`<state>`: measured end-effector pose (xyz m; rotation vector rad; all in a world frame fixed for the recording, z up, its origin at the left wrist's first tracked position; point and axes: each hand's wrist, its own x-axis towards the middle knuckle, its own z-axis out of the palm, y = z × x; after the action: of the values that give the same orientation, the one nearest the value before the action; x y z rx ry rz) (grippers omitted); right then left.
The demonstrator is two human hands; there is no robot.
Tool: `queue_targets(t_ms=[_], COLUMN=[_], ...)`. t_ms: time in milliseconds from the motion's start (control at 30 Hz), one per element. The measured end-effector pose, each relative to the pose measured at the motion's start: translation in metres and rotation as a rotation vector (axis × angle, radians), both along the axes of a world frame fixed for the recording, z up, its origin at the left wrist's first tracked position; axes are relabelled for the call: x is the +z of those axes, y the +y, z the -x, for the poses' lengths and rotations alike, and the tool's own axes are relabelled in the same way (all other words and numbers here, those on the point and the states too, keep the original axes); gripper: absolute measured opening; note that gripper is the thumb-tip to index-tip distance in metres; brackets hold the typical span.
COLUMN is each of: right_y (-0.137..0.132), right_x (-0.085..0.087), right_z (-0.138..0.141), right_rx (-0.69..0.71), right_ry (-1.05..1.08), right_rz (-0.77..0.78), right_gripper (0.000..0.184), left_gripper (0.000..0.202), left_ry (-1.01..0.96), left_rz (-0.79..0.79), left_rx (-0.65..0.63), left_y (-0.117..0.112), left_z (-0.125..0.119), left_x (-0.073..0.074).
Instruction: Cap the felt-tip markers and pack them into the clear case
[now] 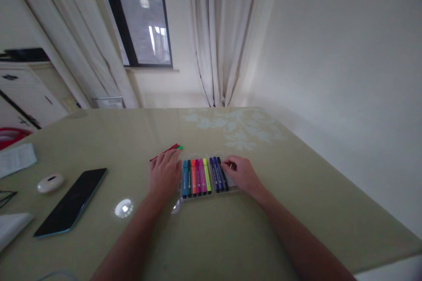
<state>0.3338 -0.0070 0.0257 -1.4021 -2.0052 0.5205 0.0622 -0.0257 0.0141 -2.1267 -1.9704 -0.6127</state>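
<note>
A clear plastic tray (198, 199) lies on the table in front of me. It bears a row of coloured markers (198, 178), from blue, dark green and orange through pinks to yellow. To their right lie two dark blue markers (216, 175) and a black marker (223, 175). My right hand (242, 174) curls at the tray's right end, thumb and forefinger pinched at the upper part of the black marker. My left hand (164, 174) rests by the tray's left end, fingers stretched forward. At its fingertips are a red pen (172, 147) and a green-tipped pen (180, 147), both partly covered.
A black tablet (70, 204) lies to the left, with a small white rounded case (50, 183) beyond it. Papers (17, 159) lie at the table's left edge. A white wall (346, 74) runs along the right side; curtains (219, 30) hang behind the table (132, 136).
</note>
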Motion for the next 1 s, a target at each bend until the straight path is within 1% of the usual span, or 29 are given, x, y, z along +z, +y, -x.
queue_targets(t_ms=[33,100,233,300,367,433,467,533,567,633,667,700,800,900,1000], right_y=[0.0,0.0,0.0,0.0,-0.002,-0.004,-0.006,-0.009,-0.011,-0.014,-0.014,-0.014,-0.007,0.006,0.016], right_x=[0.0,-0.001,-0.002,-0.001,-0.001,0.001,0.001,0.002,0.002,0.002,0.002,0.002,0.002,0.004,0.005], right_z=[0.0,0.001,0.002,0.003,0.005,0.008,0.01,0.015,0.018,0.022,0.024,0.025,0.021,0.004,-0.016], right_rx=[-0.001,0.006,0.036,0.041,0.045,0.052,0.056,0.087,0.116,0.179,0.201,0.206,0.136,0.022,-0.023], right_ry=[0.005,0.014,0.024,0.035,0.063,0.12,0.165,0.29,0.366,0.515,0.572,0.616,0.688,0.7,0.593], right_rz=[-0.002,-0.003,-0.014,-0.013,-0.003,0.016,0.033,0.086,0.121,0.193,0.222,0.243,0.261,0.233,0.249], right_gripper=[0.016,0.015,0.015,0.015,0.016,0.018,0.02,0.024,0.027,0.031,0.032,0.034,0.039,0.043,0.04], left_gripper=[0.042,0.042,0.036,0.033,0.03,0.028,0.027,0.026,0.024,0.021,0.02,0.02,0.023,0.037,0.051], left_ry=[0.04,0.099,0.099,0.065,-0.005,-0.162,-0.27,-0.488,-0.549,-0.589,-0.589,-0.595,-0.536,-0.324,-0.118], left_rz=[0.015,0.059,0.133,0.155,0.135,0.055,0.012,-0.046,-0.045,-0.028,0.008,0.029,0.076,0.081,0.107], left_rx=[0.075,0.147,0.197,0.208,0.193,0.103,0.026,-0.176,-0.263,-0.419,-0.472,-0.492,-0.521,-0.614,-0.679], left_y=[0.003,0.005,0.006,0.007,0.008,0.008,0.006,0.0,-0.004,-0.014,-0.019,-0.023,-0.03,-0.031,-0.032], left_z=[0.008,0.019,0.023,0.023,0.022,0.017,0.011,-0.007,-0.018,-0.04,-0.049,-0.056,-0.063,-0.06,-0.058], left_x=[-0.001,-0.003,-0.007,-0.007,-0.005,-0.001,0.001,0.003,0.004,0.002,0.0,-0.002,-0.007,-0.01,-0.012])
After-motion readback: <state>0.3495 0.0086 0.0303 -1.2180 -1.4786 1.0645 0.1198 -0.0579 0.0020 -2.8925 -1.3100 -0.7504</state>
